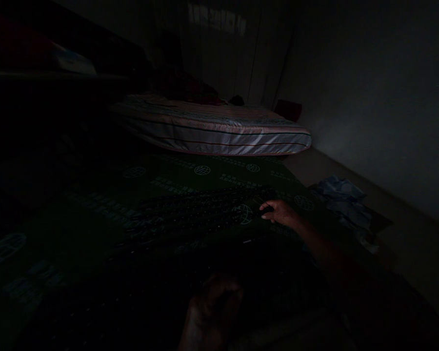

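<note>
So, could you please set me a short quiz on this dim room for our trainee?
1. True or false: the right hand rests on the striped mattress.
2. Which print repeats across the green mat? A. globe emblems B. flowers C. checks
3. What do the right hand's fingertips touch?

Key
1. False: the hand is on the mat, and the mattress lies farther back.
2. A
3. The dark dotted cloth, at its right edge. It is too dark to tell whether the hand pinches it.
</note>
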Demonstrator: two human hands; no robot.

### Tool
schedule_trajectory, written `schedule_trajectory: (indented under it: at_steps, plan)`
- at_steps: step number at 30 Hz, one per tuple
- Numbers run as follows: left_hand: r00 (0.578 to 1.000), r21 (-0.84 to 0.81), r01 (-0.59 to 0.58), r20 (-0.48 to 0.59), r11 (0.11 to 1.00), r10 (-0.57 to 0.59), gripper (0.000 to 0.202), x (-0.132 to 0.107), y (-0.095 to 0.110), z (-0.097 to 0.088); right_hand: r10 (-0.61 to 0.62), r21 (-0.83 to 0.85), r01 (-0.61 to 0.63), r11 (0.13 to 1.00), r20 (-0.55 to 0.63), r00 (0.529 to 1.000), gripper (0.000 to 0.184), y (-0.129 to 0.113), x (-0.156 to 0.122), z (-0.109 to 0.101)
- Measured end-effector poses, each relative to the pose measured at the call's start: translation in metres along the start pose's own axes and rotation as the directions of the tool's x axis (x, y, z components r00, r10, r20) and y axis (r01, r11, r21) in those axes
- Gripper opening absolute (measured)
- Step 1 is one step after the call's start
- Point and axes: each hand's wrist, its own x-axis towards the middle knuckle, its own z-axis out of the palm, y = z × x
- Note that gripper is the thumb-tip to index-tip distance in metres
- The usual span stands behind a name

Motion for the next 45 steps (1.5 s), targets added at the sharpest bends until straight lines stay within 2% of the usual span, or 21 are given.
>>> schedule_trajectory:
  at_steps: [9, 17, 23, 29, 34, 38, 41, 45]
  plan:
    - [0.999, -0.033, 0.051, 0.008, 0.998, -0.051, 0.007, -0.002, 0.001, 0.001, 0.004, 0.017, -0.004, 1.000, -0.007, 1.000, 0.027, 0.002, 0.002, 0.001]
    - [0.999, -0.015, 0.026, 0.039, 1.000, -0.025, 0.006, 0.000, -0.001, 0.000, 0.012, 0.036, -0.011, 0.999, -0.019, 1.000, 0.024, 0.001, 0.001, 0.001]
    - [1.000, -0.013, 0.023, 0.016, 1.000, -0.023, 0.006, 0.000, -0.001, 0.001, 0.006, 0.044, -0.005, 0.999, -0.028, 1.000, 0.027, 0.003, 0.001, 0.002]
    - [1.000, -0.018, -0.005, -0.008, 1.000, 0.004, 0.008, 0.000, -0.004, 0.002, -0.014, 0.029, 0.017, 0.999, -0.106, 0.994, 0.033, -0.001, -0.008, -0.007]
    - [1.000, 0.022, -0.013, 0.017, 1.000, 0.012, 0.008, 0.001, -0.009, 0.001, -0.008, -0.021, 0.002, 1.000, -0.271, 0.962, 0.029, -0.026, -0.035, -0.023]
    - [0.997, 0.040, -0.032, 0.065, 0.999, 0.029, 0.009, 0.002, -0.011, 0.002, 0.014, 0.019, -0.008, 1.000, -0.331, 0.943, 0.038, -0.052, -0.069, -0.028]
    - [0.999, 0.024, -0.026, 0.041, 0.999, 0.025, 0.009, 0.003, -0.012, 0.005, -0.014, 0.058, 0.041, 0.997, -0.405, 0.914, 0.045, -0.060, -0.096, -0.020]
    - [0.997, 0.049, 0.008, 0.072, 0.999, -0.012, 0.012, 0.002, -0.010, 0.005, -0.044, 0.109, 0.117, 0.987, -0.518, 0.854, 0.054, -0.061, -0.131, 0.006]
